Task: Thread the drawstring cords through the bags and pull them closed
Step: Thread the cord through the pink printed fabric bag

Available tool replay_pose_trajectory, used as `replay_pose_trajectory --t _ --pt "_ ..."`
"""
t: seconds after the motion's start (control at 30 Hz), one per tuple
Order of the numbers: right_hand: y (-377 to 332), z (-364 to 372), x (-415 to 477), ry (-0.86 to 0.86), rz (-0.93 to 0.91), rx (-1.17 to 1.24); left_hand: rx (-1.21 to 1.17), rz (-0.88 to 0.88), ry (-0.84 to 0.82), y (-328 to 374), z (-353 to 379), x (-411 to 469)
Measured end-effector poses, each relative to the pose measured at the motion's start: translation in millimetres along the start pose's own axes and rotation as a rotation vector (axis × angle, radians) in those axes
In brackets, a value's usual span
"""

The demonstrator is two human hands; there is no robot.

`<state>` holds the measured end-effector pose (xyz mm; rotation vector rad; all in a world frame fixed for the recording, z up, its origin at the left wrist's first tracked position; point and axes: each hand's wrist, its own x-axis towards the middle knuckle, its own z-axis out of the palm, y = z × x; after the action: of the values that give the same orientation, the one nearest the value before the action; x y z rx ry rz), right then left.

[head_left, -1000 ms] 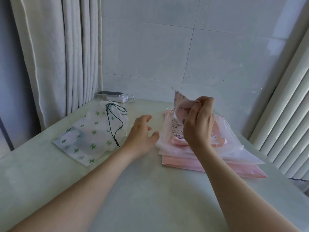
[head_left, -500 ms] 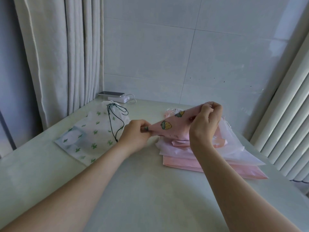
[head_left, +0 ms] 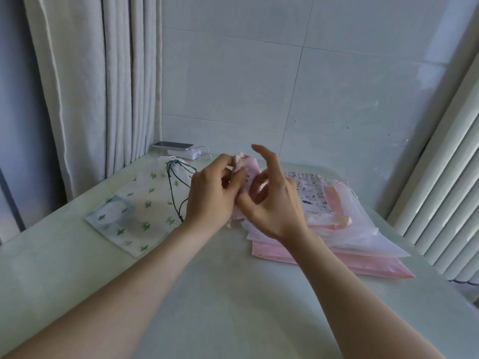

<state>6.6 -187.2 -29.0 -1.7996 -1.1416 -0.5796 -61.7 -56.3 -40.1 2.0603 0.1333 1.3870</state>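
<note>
A small pink bag [head_left: 249,177] is held bunched and raised just left of the stack of pink and white bags [head_left: 344,226], its frayed pale top edge uppermost. That stack lies flat, topped by a white bag with small printed figures [head_left: 311,195]. Well left of the stack lies a white cactus-print bag [head_left: 140,206], flat, with a dark green cord [head_left: 173,187] threaded through its gathered top and trailing over it.

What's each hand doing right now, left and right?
Left hand: closed, pinching the small pink bag.
Right hand: thumb and lower fingers on the same bag, index finger raised.
</note>
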Motion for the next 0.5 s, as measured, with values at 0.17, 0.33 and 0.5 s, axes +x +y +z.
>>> replay_pose_trajectory --t 0.17,0.33,0.5 --pt "2 10 -9 -0.063 0.044 -0.196 -0.213 -0.369 0.038 -4 -2 5" --pt "15 18 -5 -0.110 0.048 -0.351 -0.267 -0.382 0.069 -11 -2 8" --pt "29 11 -4 -0.146 -0.055 -0.406 -0.119 -0.304 0.137 -21 -2 11"
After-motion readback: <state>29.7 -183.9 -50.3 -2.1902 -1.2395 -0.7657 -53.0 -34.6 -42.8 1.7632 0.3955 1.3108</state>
